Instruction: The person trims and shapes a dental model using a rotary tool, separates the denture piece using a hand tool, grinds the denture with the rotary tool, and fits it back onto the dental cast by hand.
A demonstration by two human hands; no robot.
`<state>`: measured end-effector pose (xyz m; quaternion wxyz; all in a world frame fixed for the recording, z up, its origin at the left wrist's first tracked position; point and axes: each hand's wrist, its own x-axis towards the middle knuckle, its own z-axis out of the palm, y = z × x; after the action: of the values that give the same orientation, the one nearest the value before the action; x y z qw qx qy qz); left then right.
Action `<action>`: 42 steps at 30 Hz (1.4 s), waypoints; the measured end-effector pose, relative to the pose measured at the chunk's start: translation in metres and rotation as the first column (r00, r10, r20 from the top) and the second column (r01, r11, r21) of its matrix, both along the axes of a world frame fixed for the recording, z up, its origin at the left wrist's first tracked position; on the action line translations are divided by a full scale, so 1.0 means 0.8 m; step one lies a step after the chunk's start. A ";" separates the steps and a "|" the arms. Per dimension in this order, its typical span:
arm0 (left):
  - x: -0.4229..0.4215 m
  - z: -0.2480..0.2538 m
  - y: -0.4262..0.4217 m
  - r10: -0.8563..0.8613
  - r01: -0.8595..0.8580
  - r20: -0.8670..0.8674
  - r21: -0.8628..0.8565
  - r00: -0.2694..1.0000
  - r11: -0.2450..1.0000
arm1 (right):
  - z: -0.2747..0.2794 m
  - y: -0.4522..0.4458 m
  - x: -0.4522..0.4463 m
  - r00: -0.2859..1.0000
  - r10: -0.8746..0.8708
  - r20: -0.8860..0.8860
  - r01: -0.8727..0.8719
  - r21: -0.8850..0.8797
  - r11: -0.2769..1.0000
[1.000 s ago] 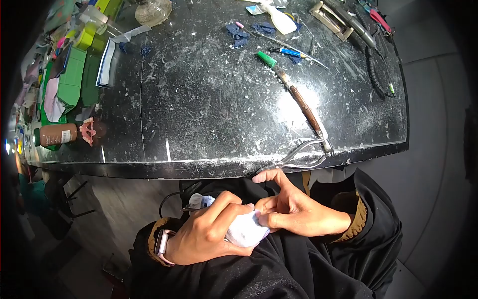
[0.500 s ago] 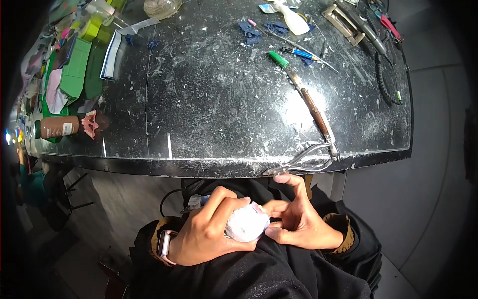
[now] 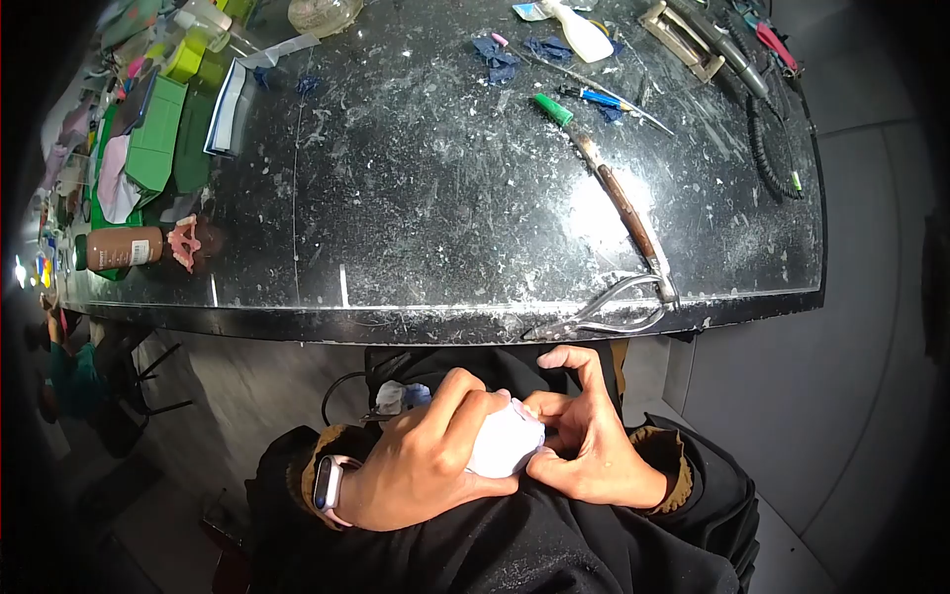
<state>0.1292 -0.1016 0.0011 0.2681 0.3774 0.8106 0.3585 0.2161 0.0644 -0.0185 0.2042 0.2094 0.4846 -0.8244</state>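
Over my lap, my left hand (image 3: pixel 435 445) wraps round a white plaster cast (image 3: pixel 506 443), its thumb below and its fingers over the top. A pinkish patch shows at the cast's upper edge. My right hand (image 3: pixel 594 450) pinches the cast's right side with thumb and curled fingers, while one finger is lifted away. The far side of the cast is hidden by the fingers. Just beyond the hands, metal pliers (image 3: pixel 604 312) lie at the bench edge, beside a wax knife with a brown wooden handle (image 3: pixel 628 213).
The dark bench (image 3: pixel 426 218) is strewn with white crumbs. A green-capped blade (image 3: pixel 554 110), a blue-handled tool (image 3: pixel 600 97) and a white bottle (image 3: pixel 582 35) lie farther back. At left are a brown jar (image 3: pixel 124 248), a pink denture-shaped piece (image 3: pixel 184 244) and a green box (image 3: pixel 156 134).
Both hands keep hold of the cast, which has shifted slightly right and turned a little within the left hand. The bench view has moved slightly.
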 end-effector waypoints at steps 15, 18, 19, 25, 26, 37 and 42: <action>-0.005 -0.002 -0.001 0.021 -0.022 0.032 0.032 0.999 0.999 | 0.006 0.001 -0.010 0.999 0.039 0.022 -0.039 0.012 0.999; -0.005 -0.004 -0.001 0.029 -0.031 0.036 0.045 0.999 0.998 | 0.006 0.001 -0.011 0.999 0.044 0.018 -0.044 0.000 0.999; -0.005 -0.004 -0.001 0.029 -0.031 0.037 0.048 0.999 0.998 | 0.005 0.001 -0.011 0.999 0.045 0.015 -0.045 -0.007 0.999; -0.009 -0.009 -0.004 0.118 -0.119 0.014 0.098 0.993 0.988 | -0.010 0.002 -0.008 0.995 -0.089 -0.037 0.081 -0.168 0.983; -0.010 -0.008 -0.005 0.134 -0.134 0.010 0.100 0.991 0.986 | -0.017 0.005 -0.004 0.997 -0.062 -0.056 0.052 -0.166 0.985; -0.012 -0.013 -0.014 0.240 -0.249 0.102 0.093 0.965 0.964 | -0.009 -0.010 -0.011 0.951 -0.075 -0.299 0.105 0.085 0.991; -0.010 -0.015 -0.015 0.239 -0.247 0.085 0.089 0.967 0.965 | -0.006 -0.010 -0.015 0.945 -0.026 -0.326 0.093 0.191 0.977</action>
<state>0.1212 -0.1134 -0.0111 0.2326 0.2745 0.8217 0.4421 0.2042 0.0564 -0.0233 0.0748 0.1067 0.5868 -0.7992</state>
